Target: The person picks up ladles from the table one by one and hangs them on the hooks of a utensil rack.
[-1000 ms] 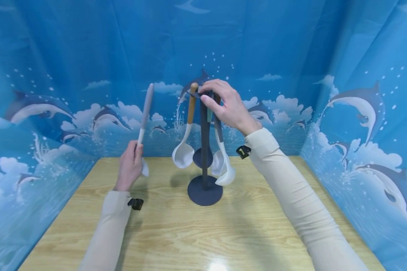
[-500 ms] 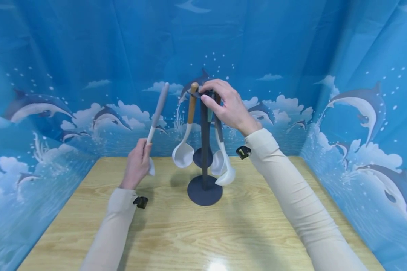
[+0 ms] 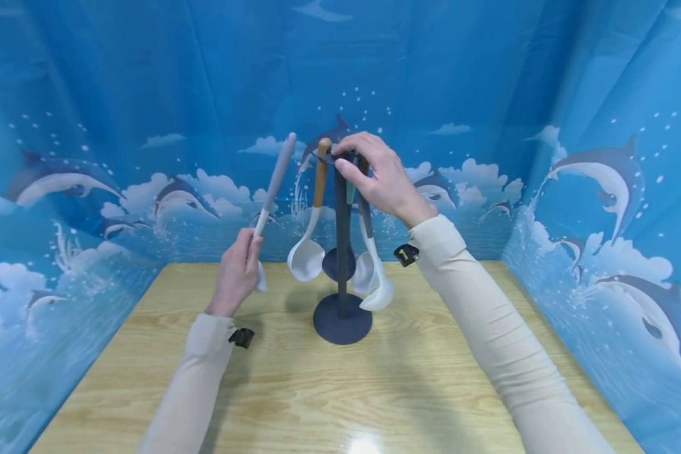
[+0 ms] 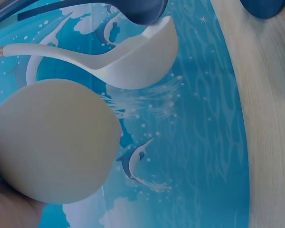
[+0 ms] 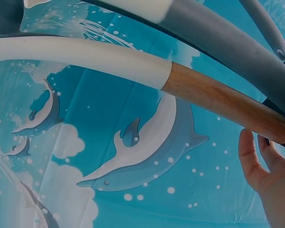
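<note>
My left hand [image 3: 237, 268] grips a white ladle with a grey handle [image 3: 277, 173] low on its shaft, the handle pointing up and leaning right. Its round bowl [image 4: 57, 142] fills the lower left of the left wrist view. At the table's middle stands a dark utensil stand [image 3: 342, 252] with a round base. My right hand [image 3: 374, 173] holds the stand's top between thumb and fingers. Several ladles hang there: a white one with a wooden handle [image 3: 320, 183], a dark one [image 3: 331, 263], and white ones at right, the nearest with a grey handle [image 3: 379, 290].
A wooden table [image 3: 318, 391] lies under the stand. Blue curtains [image 3: 232, 75] printed with dolphins enclose the back and both sides. In the right wrist view, a wooden ladle handle [image 5: 218, 95] runs close past the fingers.
The left hand has carried its ladle rightward, nearer the stand, and the handle leans further right. The right hand has stayed on the stand's top.
</note>
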